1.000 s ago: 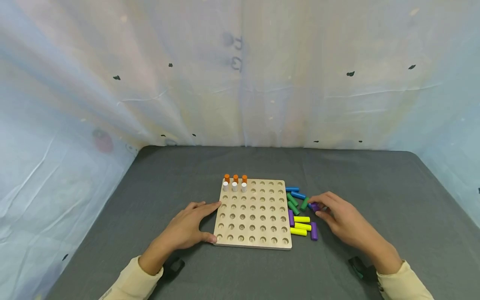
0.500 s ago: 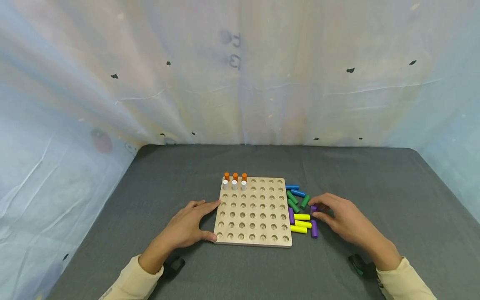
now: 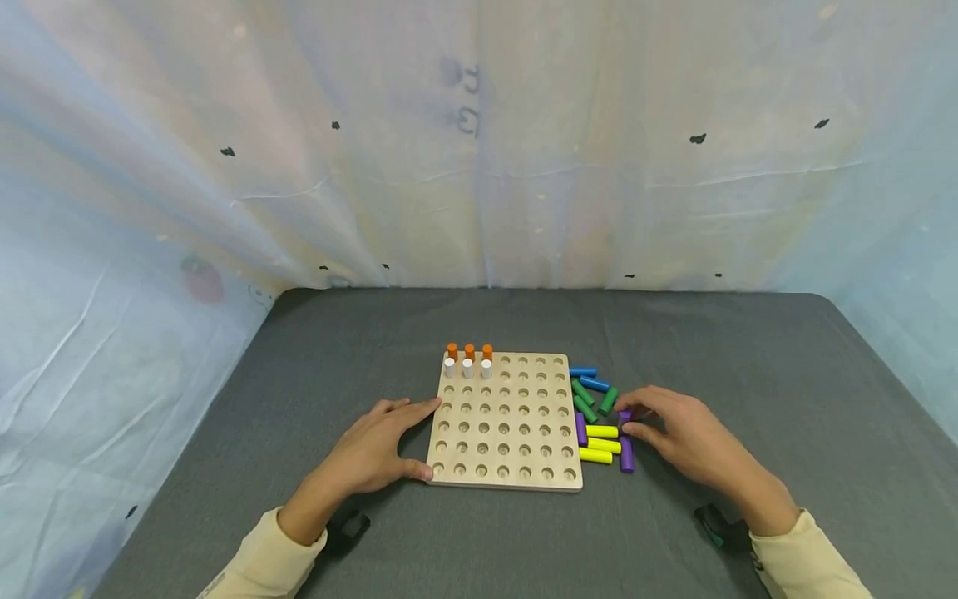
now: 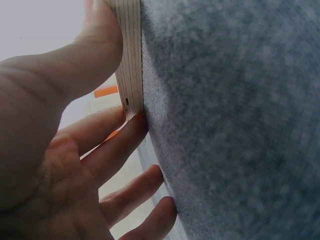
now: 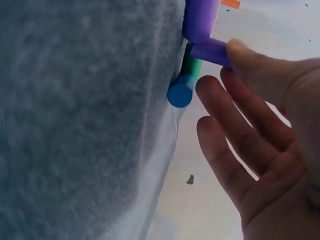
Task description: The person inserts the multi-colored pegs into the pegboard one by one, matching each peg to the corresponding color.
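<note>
A wooden peg board lies on the table, three orange pegs and three white pegs upright in its back left holes. My left hand rests at the board's left edge, thumb near the front corner, fingers extended; in the left wrist view the fingertips touch the board's side. Right of the board, my right hand pinches a purple peg between thumb and forefinger, its other fingers loosely spread. That peg sits close by another purple peg lying on the cloth.
Loose pegs lie along the board's right side: yellow pegs, green pegs, blue pegs and a purple peg against the edge. One blue peg shows end-on near the right hand. Grey cloth covers the table; a pale curtain hangs behind.
My right hand has shifted slightly with the purple peg, away from the green pegs and towards the purple peg in front. The left hand and board stay in place.
</note>
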Available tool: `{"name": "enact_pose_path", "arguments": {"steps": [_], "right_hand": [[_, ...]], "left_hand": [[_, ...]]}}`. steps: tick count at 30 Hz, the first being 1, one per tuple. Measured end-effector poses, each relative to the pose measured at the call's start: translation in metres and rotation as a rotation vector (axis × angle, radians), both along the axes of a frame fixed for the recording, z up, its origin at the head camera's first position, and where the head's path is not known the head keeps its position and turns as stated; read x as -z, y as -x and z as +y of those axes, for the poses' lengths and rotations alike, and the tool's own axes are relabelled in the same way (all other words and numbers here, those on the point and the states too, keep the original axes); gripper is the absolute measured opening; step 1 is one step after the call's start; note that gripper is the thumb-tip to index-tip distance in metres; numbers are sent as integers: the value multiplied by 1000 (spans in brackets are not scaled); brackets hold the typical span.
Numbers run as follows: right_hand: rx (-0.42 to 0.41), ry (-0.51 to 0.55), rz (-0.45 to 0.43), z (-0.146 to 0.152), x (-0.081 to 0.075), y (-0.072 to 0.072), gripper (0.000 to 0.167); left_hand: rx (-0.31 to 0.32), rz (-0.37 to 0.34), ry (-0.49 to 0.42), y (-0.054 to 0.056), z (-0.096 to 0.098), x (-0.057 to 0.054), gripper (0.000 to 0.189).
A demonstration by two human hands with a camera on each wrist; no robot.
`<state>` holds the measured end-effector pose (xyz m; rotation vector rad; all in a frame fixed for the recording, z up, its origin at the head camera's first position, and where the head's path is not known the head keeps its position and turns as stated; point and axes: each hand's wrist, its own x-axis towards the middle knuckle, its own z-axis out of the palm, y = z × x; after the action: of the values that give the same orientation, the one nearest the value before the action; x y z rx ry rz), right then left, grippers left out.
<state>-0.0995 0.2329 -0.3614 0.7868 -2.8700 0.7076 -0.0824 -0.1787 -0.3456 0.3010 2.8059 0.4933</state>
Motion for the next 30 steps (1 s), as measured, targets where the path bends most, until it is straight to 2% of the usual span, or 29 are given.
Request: {"name": "enact_pose_path", "arguments": {"steps": [5,8,17,24,30], "right_hand": [[-6,26,80,0,-6,3,28],[-30,39,97,-7,-12,6,30],[-179,72,49,-57,-34,24,26],[-236,71,31,-98,-42,42,23],[-260,47,-3,-130,-45,54,24]], "left_hand": [[-3,-3,-1,0,0,-1,98],[-1,-3,0,-1,0,-1,98],[7,-22,-11,-1,-3,1,97],[30,-23,-13,0,-4,-1,98],[14,-25,-13,-1,-4,-2,97]]}}
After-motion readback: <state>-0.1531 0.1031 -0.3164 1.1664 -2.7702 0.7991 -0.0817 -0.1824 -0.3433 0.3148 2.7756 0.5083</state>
